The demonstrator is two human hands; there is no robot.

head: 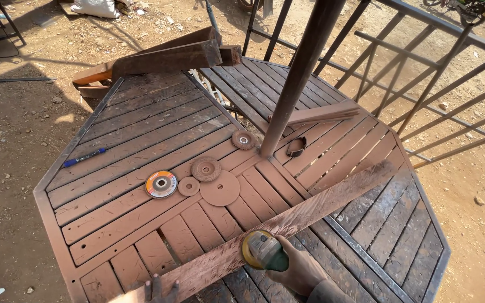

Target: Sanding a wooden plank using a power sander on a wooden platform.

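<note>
Gripping the green body of an angle grinder [265,251], the right hand [300,271] had its fingers curled tight round the tool, whose yellowish disc guard sat on a long rusty flat bar [287,221]. That bar lay slantwise across a slatted rust-brown metal table [124,134], passing just below the upright pole [298,78] that rose from the table's middle. Down at the bar's near end, the left hand [155,290] pressed on the metal with fingers spread flat, though only the fingertips showed at the frame edge, so whether it held anything could not be told. Left of the pole lay several worn grinding discs [206,168] and an orange-ringed flap disc [161,184]; farther left lay a blue marker [84,157]. Just right of the pole sat a small dark ring-shaped piece [296,146].
</note>
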